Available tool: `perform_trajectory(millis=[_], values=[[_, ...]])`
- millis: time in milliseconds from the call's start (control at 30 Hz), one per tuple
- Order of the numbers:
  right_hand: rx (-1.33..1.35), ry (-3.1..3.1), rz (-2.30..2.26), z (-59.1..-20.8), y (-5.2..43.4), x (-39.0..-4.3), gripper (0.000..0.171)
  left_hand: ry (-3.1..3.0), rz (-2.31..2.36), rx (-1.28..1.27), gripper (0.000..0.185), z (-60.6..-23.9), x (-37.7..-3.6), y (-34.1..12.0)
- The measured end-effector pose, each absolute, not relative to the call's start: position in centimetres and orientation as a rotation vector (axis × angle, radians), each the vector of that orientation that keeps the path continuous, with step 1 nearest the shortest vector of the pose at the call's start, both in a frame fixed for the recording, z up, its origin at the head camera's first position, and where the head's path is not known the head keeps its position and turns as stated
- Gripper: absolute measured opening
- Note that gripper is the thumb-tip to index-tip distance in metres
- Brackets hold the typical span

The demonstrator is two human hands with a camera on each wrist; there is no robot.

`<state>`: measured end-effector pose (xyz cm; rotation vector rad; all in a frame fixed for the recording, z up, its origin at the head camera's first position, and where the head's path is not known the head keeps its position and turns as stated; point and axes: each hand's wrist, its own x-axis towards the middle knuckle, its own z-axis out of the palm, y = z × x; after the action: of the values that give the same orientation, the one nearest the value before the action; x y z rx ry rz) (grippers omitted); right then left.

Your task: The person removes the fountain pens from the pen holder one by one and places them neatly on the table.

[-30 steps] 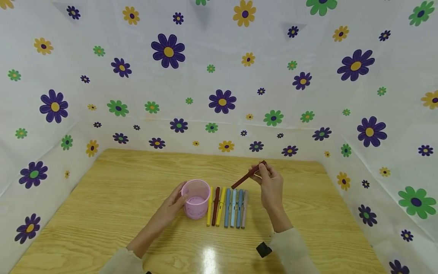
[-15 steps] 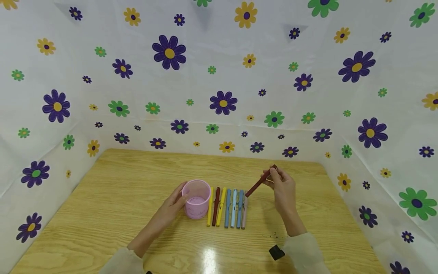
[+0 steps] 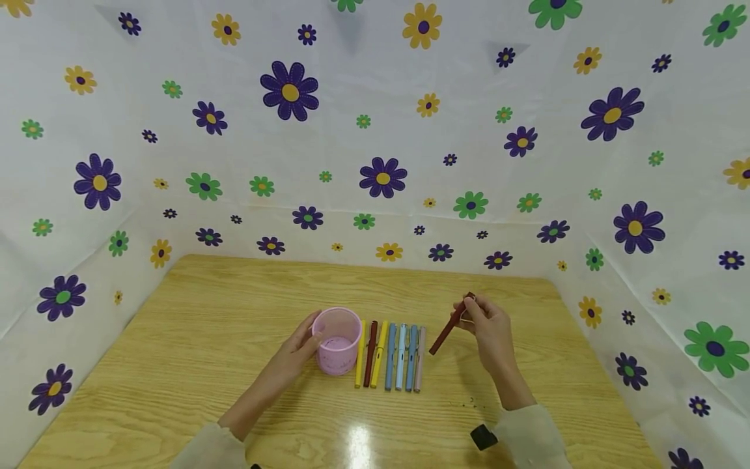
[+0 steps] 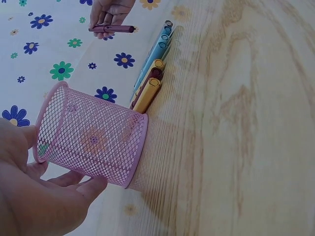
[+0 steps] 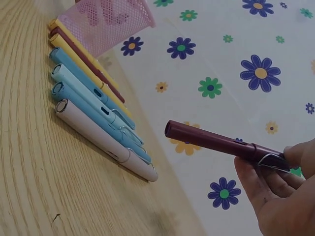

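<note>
- The right hand (image 3: 491, 329) pinches a maroon pen (image 3: 450, 325) by its clip end, holding it tilted above the wooden table (image 3: 193, 339), just right of the pen row.
- The left hand (image 3: 293, 355) cups the pink mesh pen holder (image 3: 336, 340), fingers curled round its wall.
- Seven pens (image 3: 389, 355) lie side by side beside the holder: yellow, maroon, yellow, three blue, pale pink.
</note>
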<state>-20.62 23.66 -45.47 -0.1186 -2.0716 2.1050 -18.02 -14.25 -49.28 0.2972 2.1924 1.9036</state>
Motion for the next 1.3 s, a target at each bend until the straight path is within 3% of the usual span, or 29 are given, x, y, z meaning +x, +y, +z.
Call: perform_trajectory(millis=[700,1300], values=[[-0.227,-2.288,2.116,-46.6,23.7,-20.0,0.040,2.223,1.897,0.276,0.060,-49.0,-17.9,-13.9],[-0.218,-2.453,2.032,-48.4,23.4,-20.1,0.035,2.227,1.896,0.276,0.060,-49.1,-18.0,-13.9]])
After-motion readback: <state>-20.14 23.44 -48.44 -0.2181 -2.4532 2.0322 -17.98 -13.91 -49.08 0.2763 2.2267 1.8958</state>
